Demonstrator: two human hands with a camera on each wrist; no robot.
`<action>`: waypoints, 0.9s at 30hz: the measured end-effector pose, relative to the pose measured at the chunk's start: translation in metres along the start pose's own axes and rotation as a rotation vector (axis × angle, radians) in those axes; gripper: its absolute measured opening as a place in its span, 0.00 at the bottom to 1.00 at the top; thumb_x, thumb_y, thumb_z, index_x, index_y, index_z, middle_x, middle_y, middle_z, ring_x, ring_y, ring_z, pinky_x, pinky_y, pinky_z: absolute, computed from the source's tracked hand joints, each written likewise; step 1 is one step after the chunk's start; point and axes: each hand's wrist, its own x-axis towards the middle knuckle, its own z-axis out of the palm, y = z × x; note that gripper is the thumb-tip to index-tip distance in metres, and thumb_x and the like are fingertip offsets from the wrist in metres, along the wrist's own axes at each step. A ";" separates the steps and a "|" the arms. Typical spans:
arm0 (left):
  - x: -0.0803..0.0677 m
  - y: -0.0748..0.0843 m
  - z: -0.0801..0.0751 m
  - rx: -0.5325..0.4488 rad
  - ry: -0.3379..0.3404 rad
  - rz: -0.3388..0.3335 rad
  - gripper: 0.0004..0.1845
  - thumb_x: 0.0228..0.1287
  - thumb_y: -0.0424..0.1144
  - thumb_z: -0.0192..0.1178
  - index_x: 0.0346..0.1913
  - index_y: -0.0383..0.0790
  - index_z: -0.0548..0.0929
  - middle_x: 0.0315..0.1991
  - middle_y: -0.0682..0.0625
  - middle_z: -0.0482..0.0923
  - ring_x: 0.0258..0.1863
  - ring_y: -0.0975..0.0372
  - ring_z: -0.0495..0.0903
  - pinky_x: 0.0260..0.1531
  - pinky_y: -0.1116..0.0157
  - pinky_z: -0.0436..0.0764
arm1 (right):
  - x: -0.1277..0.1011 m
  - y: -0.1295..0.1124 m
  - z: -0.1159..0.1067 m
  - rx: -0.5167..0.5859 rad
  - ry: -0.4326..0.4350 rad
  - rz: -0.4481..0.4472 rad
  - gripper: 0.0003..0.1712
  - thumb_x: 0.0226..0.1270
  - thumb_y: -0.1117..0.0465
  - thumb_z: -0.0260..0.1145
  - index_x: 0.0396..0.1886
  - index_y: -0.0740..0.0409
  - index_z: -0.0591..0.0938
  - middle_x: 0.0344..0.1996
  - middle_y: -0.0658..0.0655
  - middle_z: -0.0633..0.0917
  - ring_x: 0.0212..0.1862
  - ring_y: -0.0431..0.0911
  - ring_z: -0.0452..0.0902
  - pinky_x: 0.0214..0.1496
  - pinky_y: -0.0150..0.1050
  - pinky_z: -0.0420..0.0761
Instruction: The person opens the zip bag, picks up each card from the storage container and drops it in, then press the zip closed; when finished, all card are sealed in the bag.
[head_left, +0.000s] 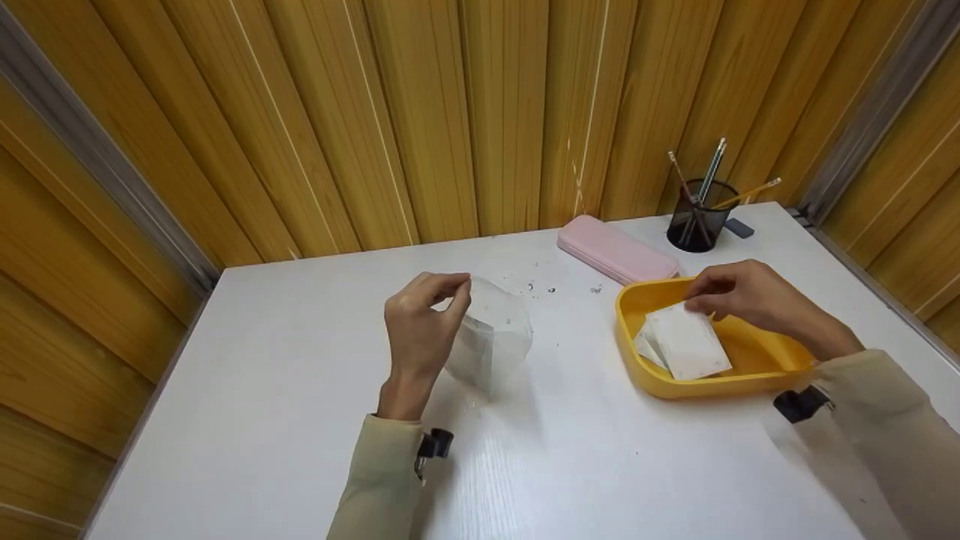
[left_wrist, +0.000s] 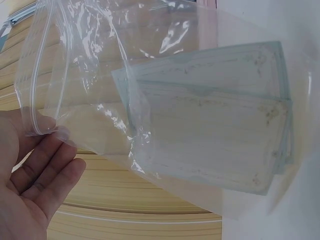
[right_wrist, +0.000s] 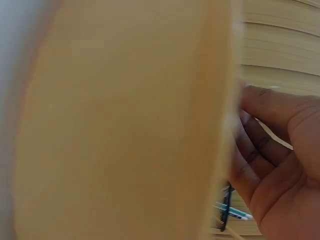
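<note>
Where head view blurs — 2 sheets (left_wrist: 215, 125) in bag (left_wrist: 100, 60).

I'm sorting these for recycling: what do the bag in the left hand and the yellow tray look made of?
The bag looks like thin clear plastic film: glossy, crinkled, with a zip strip along its mouth and see-through to the flat pieces inside. The yellow tray looks like moulded plastic, smooth with rounded corners and a faint sheen, though that is only likely.
</note>
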 end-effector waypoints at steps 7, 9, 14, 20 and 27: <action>0.000 0.000 -0.001 0.003 0.003 0.000 0.04 0.64 0.24 0.71 0.37 0.33 0.93 0.32 0.46 0.89 0.32 0.58 0.89 0.37 0.63 0.90 | -0.004 -0.019 -0.009 0.005 0.238 -0.168 0.07 0.73 0.63 0.74 0.46 0.61 0.91 0.42 0.60 0.89 0.38 0.43 0.81 0.39 0.24 0.83; -0.001 0.000 -0.001 0.007 0.002 -0.003 0.04 0.64 0.24 0.71 0.38 0.33 0.93 0.32 0.47 0.89 0.33 0.59 0.89 0.37 0.63 0.90 | -0.005 -0.025 -0.009 0.022 0.315 -0.204 0.07 0.72 0.64 0.74 0.46 0.61 0.91 0.42 0.61 0.90 0.37 0.39 0.82 0.39 0.22 0.82; -0.001 0.000 -0.002 0.004 0.002 0.002 0.04 0.64 0.24 0.71 0.38 0.33 0.92 0.33 0.46 0.89 0.33 0.59 0.89 0.37 0.63 0.89 | -0.003 -0.041 -0.006 0.097 0.426 -0.230 0.09 0.72 0.63 0.75 0.48 0.63 0.90 0.41 0.58 0.90 0.35 0.33 0.85 0.40 0.21 0.82; -0.001 0.000 0.000 0.001 0.013 0.012 0.05 0.64 0.24 0.71 0.38 0.34 0.93 0.32 0.47 0.89 0.32 0.59 0.89 0.36 0.62 0.90 | -0.003 -0.068 0.001 0.172 0.484 -0.303 0.10 0.72 0.65 0.74 0.49 0.63 0.90 0.41 0.56 0.90 0.36 0.34 0.86 0.42 0.22 0.82; -0.001 0.000 0.002 -0.008 0.006 0.015 0.05 0.63 0.23 0.71 0.38 0.34 0.93 0.32 0.47 0.89 0.32 0.59 0.89 0.36 0.62 0.89 | -0.005 -0.106 0.021 0.295 0.538 -0.409 0.08 0.71 0.72 0.72 0.48 0.66 0.89 0.40 0.56 0.90 0.37 0.40 0.88 0.44 0.28 0.86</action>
